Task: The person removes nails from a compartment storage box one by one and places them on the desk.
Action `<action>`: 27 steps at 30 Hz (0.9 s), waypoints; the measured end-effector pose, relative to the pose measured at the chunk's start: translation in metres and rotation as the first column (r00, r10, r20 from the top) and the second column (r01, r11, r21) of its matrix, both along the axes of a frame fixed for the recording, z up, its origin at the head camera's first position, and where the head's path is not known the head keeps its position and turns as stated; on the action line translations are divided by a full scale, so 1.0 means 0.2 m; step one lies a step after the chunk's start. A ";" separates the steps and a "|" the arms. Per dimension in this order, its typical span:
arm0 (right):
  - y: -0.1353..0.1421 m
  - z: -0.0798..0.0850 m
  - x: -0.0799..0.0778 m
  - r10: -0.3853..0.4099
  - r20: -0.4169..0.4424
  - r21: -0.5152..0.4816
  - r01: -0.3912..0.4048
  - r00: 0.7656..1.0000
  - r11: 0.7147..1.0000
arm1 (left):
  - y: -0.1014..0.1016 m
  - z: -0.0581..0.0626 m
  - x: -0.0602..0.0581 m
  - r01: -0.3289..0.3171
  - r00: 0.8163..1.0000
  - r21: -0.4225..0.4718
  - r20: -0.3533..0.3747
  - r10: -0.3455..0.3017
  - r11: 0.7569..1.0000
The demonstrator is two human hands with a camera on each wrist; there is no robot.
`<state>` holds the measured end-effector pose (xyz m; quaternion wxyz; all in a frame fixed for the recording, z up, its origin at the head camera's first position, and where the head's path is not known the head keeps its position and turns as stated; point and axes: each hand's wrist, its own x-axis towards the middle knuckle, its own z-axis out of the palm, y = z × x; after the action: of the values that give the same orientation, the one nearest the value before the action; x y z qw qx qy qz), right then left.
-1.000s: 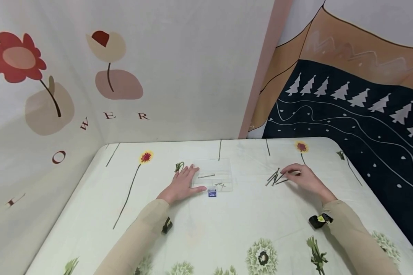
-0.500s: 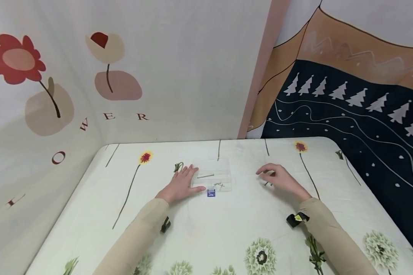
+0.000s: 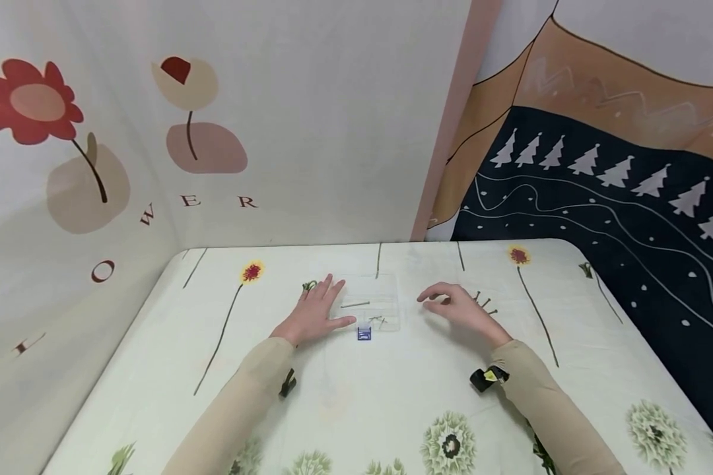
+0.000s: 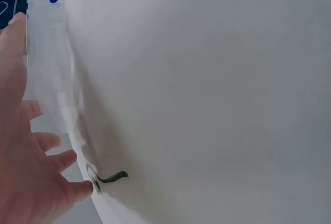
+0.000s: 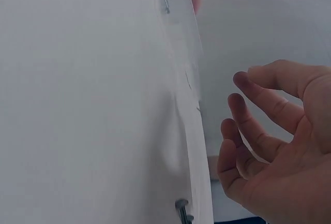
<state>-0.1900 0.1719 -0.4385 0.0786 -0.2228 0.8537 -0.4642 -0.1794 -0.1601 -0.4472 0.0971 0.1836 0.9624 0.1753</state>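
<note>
A clear plastic box point(image 3: 388, 290) with a blue latch point(image 3: 364, 333) on its near side lies on the table. One long nail point(image 3: 354, 304) is in its middle, with several small nails point(image 3: 377, 320) nearer the front. My left hand point(image 3: 313, 315) lies against the box's left side, fingers spread and thumb near the latch. My right hand point(image 3: 459, 309) hovers right of the box, fingers loosely bent, thumb and index tips close together. I see nothing between them in the right wrist view. Behind that hand lie several loose nails point(image 3: 486, 303), partly hidden; nail heads point(image 5: 181, 203) show in the right wrist view.
A white flower-printed cloth point(image 3: 356, 409) covers the table. A pale curtain point(image 3: 333, 132) hangs at the back, and a dark tree-patterned cloth point(image 3: 576, 198) hangs along the right side.
My right hand has moved left from the loose nails toward the box, leaving the nails on the cloth. The left hand stays at the box with only a slight shift of its fingers.
</note>
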 end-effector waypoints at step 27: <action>-0.35 0.02 -0.08 0.122 -0.066 0.014 -0.121 0.990 0.993 | 0.01 -0.01 -0.01 -0.021 0.998 -0.053 0.059 0.024 0.998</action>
<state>-0.2063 0.1015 -0.4346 0.0793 -0.2892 0.8431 -0.4464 -0.1810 -0.1585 -0.4488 0.1283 0.1648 0.9653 0.1566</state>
